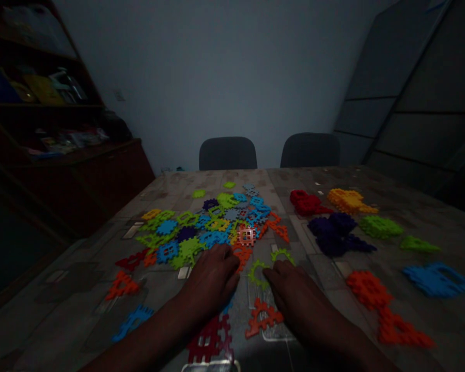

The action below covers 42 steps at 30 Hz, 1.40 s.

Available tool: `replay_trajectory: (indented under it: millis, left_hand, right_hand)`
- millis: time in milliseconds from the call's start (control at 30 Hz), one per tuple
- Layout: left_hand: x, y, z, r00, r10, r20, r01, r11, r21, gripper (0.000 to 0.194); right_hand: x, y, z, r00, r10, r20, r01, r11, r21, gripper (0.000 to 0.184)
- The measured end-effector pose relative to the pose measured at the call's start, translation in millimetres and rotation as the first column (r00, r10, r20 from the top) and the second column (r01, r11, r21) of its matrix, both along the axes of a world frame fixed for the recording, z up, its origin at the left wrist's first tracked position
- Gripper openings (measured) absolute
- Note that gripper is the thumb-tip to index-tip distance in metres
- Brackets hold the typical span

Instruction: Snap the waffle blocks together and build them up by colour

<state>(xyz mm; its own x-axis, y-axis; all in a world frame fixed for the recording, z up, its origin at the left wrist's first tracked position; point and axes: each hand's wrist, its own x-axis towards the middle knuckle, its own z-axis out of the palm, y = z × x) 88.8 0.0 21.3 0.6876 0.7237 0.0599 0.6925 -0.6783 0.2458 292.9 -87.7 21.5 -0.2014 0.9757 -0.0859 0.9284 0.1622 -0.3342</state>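
My left hand point(216, 274) is closed, its fingers curled at the near edge of a mixed pile of toothed plastic building pieces point(189, 248). What its fingers hold, if anything, is hidden. An orange piece point(242, 255) lies just beyond them, and part of a blue piece point(228, 305) shows beneath. Beside it, my right hand point(294, 289) has its fingers drawn together on a light green curved toothed piece point(258, 275). Another green curved piece point(282, 255) lies just past its knuckles. Below the hands are an orange triangular piece point(261, 318) and dark red pieces point(209, 341).
Sorted by colour at the right are red point(306, 202), yellow point(349, 200), purple point(333, 232), green point(380, 226), blue point(437, 279) and orange point(370, 289) groups. Two chairs point(228, 153) stand behind the table point(81, 279). Shelves point(42, 106) line the left.
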Motion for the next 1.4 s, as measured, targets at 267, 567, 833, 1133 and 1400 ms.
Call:
replay_trajectory:
  millis: [267,567,833,1133,1400]
  left_hand:
    - [0,-8,-1.3,0.998,0.062,0.002,-0.062,0.997,-0.055,0.002]
    - [3,-20,14.5,0.994,0.016,0.105,-0.004,0.993,-0.121,0.006]
    - [17,-62,7.1,0.985,-0.166,0.048,0.170,0.980,-0.100,0.015]
    - [8,-64,9.0,0.992,-0.120,-0.045,0.115,0.988,-0.099,0.020]
    - [-10,-69,-3.2,0.996,-0.090,0.026,0.092,0.989,-0.115,0.008]
  right_hand:
    - [10,3,10.0,0.996,-0.036,-0.076,0.039,0.999,0.032,0.035]
    - [32,-2,18.3,0.981,-0.102,-0.162,0.124,0.983,0.133,0.039]
    - [31,-7,21.3,0.983,-0.086,-0.164,0.107,0.987,0.124,0.039]
    - [26,-9,36.3,0.991,-0.041,-0.130,0.035,0.998,-0.049,0.025]
    - [10,-11,26.8,0.989,0.146,-0.020,-0.148,0.980,-0.131,0.035]
